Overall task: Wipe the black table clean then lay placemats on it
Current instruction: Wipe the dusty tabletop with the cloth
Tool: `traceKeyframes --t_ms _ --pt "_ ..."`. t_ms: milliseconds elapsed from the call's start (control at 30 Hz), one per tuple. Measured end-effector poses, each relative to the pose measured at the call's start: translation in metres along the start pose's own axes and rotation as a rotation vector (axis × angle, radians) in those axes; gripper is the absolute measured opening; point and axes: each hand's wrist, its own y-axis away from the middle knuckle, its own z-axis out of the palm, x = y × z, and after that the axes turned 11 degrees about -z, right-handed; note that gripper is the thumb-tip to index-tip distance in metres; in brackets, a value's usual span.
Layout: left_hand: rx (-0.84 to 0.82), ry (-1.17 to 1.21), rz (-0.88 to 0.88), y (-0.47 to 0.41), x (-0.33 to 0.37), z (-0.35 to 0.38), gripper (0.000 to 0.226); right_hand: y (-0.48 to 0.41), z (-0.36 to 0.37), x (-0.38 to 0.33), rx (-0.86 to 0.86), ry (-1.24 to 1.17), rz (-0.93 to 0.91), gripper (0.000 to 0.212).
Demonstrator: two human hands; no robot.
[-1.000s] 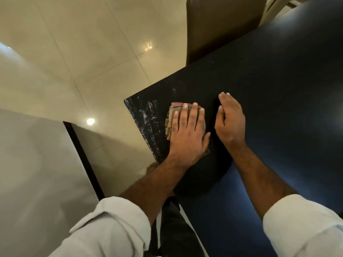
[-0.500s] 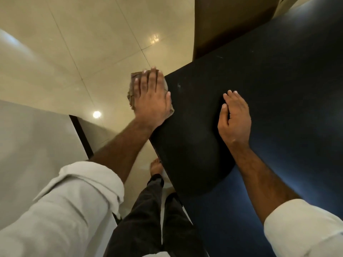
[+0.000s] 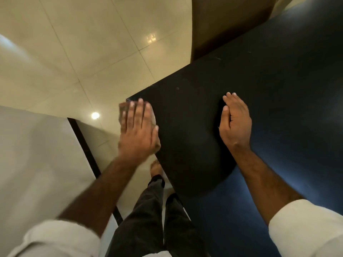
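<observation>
Although motion blur smears the left hand (image 3: 138,129) and the folded cloth (image 3: 124,111) beneath it, a brownish edge of that cloth shows past the fingertips at the near left corner of the black table (image 3: 259,89). Most of the cloth is hidden under the palm, so its full shape cannot be made out. The left grip is spread flat, fingers extended and close together, pressing down on the cloth rather than pinching it, and the hand overhangs the table edge. The right hand (image 3: 235,123) lies well apart from it on the bare table top, flat, palm down, fingers pressed together and thumb alongside, holding nothing. Rolled white sleeves (image 3: 306,229) are cut off by the bottom of the frame. Below the table edge appear dark trousers (image 3: 148,219) and a bare foot (image 3: 156,168) on the glossy tiled floor (image 3: 92,52). A brown chair back (image 3: 228,25) stands at the far side of the table, cropped by the top edge. The table's right side runs out of view.
</observation>
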Motion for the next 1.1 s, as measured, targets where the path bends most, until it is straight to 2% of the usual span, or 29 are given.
traceKeyframes --t_ms 100,167,233,300,367,400,500,600,733,933,1033,1100 --pt "0.076 0.001 -0.093 -0.065 0.021 -0.015 0.077 -0.001 0.001 -0.001 0.023 -0.002 0.002 0.04" --pt "0.079 -0.013 -0.084 -0.085 0.057 -0.018 0.08 -0.002 0.0 -0.002 0.037 -0.026 0.017 0.04" --pt "0.063 -0.026 0.046 -0.078 0.099 -0.015 0.082 -0.002 -0.002 -0.003 0.057 -0.077 0.04 0.039" --pt "0.011 -0.024 0.273 -0.044 0.128 -0.006 0.082 0.0 -0.004 -0.004 0.075 -0.122 0.05 0.039" --pt "-0.053 -0.035 0.451 0.001 0.129 0.004 0.081 0.002 -0.005 -0.001 0.098 -0.142 0.036 0.04" --pt "-0.067 -0.049 0.475 0.018 0.118 0.008 0.081 0.002 -0.004 0.0 0.104 -0.148 0.032 0.04" --pt "-0.055 -0.056 0.309 0.038 0.063 0.012 0.083 0.001 -0.005 0.001 0.106 -0.172 0.039 0.041" --pt "-0.045 -0.064 0.133 0.006 0.018 -0.002 0.082 0.001 -0.006 0.002 0.121 -0.176 0.04 0.042" --pt "0.039 -0.038 0.068 -0.074 0.053 -0.022 0.078 0.002 -0.007 0.006 0.141 -0.179 0.061 0.045" --pt "0.098 -0.06 0.378 -0.157 0.194 -0.032 0.079 0.004 -0.005 0.004 0.19 -0.023 0.12 0.053" --pt "0.099 -0.079 0.51 -0.15 0.245 -0.028 0.079 0.006 -0.002 0.002 0.305 0.113 0.256 0.058" --pt "0.052 -0.112 0.639 -0.127 0.248 -0.024 0.082 0.003 -0.001 0.001 0.388 0.113 0.348 0.057"
